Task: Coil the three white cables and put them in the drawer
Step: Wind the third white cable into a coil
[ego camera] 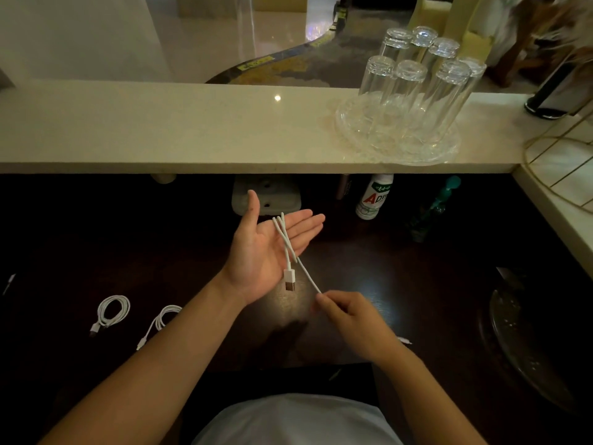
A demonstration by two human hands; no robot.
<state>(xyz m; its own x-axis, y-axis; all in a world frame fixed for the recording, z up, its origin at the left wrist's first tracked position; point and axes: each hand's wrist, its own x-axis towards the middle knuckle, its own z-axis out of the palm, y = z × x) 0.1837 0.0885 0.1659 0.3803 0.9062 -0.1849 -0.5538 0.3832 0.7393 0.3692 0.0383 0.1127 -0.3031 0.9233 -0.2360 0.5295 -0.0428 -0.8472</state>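
The left hand (pixel 263 248) lies spread, a white cable (pixel 286 244) looped across it; the right hand (pixel 348 316) pinches that cable just beside it.

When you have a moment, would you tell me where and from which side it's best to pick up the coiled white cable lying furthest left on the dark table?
Probably grip the coiled cable across its bundled loops at the far, rounded end, coming straight down from above. It lies flat on the dark table, and its plug end trails toward the person, so pinching the loops together should keep the coil from unwinding.
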